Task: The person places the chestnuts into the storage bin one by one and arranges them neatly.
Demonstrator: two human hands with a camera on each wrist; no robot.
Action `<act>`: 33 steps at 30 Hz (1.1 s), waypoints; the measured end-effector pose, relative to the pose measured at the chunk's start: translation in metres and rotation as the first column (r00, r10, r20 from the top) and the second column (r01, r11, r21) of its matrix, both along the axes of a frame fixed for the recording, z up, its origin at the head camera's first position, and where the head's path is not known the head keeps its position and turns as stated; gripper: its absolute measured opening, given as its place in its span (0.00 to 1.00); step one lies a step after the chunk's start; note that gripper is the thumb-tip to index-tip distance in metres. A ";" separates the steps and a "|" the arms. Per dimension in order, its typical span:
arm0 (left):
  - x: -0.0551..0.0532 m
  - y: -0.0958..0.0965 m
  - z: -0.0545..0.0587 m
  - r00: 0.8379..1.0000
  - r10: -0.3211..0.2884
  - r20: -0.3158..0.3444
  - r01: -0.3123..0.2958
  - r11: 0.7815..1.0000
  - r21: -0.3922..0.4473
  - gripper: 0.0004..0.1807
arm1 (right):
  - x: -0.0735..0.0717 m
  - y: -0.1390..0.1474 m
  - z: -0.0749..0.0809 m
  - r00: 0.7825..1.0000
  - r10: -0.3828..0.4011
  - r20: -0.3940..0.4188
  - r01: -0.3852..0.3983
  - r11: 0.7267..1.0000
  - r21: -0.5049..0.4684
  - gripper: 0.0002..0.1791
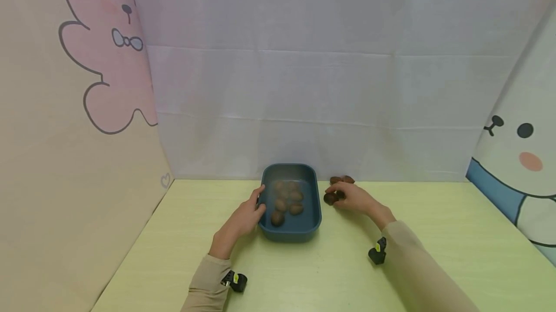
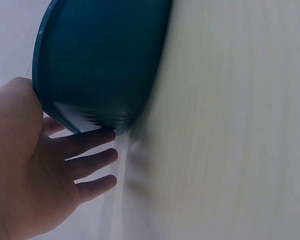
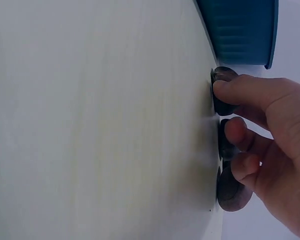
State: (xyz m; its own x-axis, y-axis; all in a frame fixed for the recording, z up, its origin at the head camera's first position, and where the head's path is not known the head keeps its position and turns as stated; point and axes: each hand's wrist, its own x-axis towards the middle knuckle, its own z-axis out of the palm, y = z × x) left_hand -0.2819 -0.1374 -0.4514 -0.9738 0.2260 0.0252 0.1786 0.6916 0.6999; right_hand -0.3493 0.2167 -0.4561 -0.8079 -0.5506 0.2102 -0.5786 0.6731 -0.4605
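A dark blue-green rectangular bin (image 1: 290, 236) stands at the back of the table with several brown rounded, stone-like lumps (image 1: 296, 209) inside. My left hand (image 1: 244, 216) is at the bin's left side, its thumb at the rim. In the left wrist view the fingers (image 2: 92, 165) of that hand stretch out, fairly straight, beside the bin's wall. To the right of the bin, my right hand (image 1: 354, 199) pinches a dark brown lump (image 3: 223, 107) low over the table, thumb on its near face. Other brown lumps (image 3: 233, 194) lie close by, partly behind the curled fingers.
Two brown lumps (image 1: 349, 179) lie at the table's back edge, against the pale cloth wall (image 1: 278, 85). Cloth sides with cartoon animals enclose the light yellow-green table (image 1: 321, 278) left and right. A small black device (image 1: 377, 251) sits on each sleeve.
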 end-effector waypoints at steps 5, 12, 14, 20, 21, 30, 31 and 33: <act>-0.001 0.000 -0.001 1.000 -0.004 0.002 0.004 1.000 -0.001 0.33 | 0.000 -0.001 0.000 1.000 -0.012 -0.024 0.012 1.000 0.023 0.20; -0.001 0.000 -0.002 1.000 -0.004 0.009 0.004 1.000 0.001 0.33 | 0.003 0.000 0.007 0.997 -0.031 -0.067 0.033 0.999 0.041 0.21; -0.001 0.000 -0.001 1.000 -0.003 0.011 0.003 1.000 0.001 0.33 | 0.005 -0.001 0.013 0.997 -0.022 -0.078 0.024 0.999 0.029 0.20; 0.001 0.000 0.001 1.000 0.002 0.002 -0.002 1.000 -0.003 0.33 | 0.011 -0.005 0.029 0.996 -0.006 -0.091 0.006 1.000 0.008 0.19; 0.001 0.000 0.001 1.000 0.001 0.000 -0.001 1.000 -0.004 0.33 | 0.012 -0.005 0.031 0.996 -0.005 -0.091 0.006 1.000 0.007 0.19; 0.001 0.000 0.001 1.000 -0.008 0.008 0.008 1.000 -0.003 0.33 | 0.023 -0.014 0.047 0.990 0.042 -0.134 -0.046 0.999 -0.028 0.21; 0.001 0.000 0.001 1.000 -0.008 0.008 0.008 1.000 -0.002 0.33 | 0.024 -0.016 0.049 0.988 0.042 -0.146 -0.047 0.998 -0.030 0.21; 0.001 0.000 0.001 1.000 -0.008 0.004 0.008 1.000 0.001 0.33 | 0.028 -0.020 0.052 0.985 0.046 -0.164 -0.053 0.998 -0.039 0.21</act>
State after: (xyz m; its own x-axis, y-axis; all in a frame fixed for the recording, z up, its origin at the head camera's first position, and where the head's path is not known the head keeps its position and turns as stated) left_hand -0.2812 -0.1374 -0.4503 -0.9721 0.2336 0.0215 0.1812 0.6895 0.7012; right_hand -0.3215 0.1967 -0.4041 -0.7328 -0.5767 0.3611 -0.6804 0.6235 -0.3851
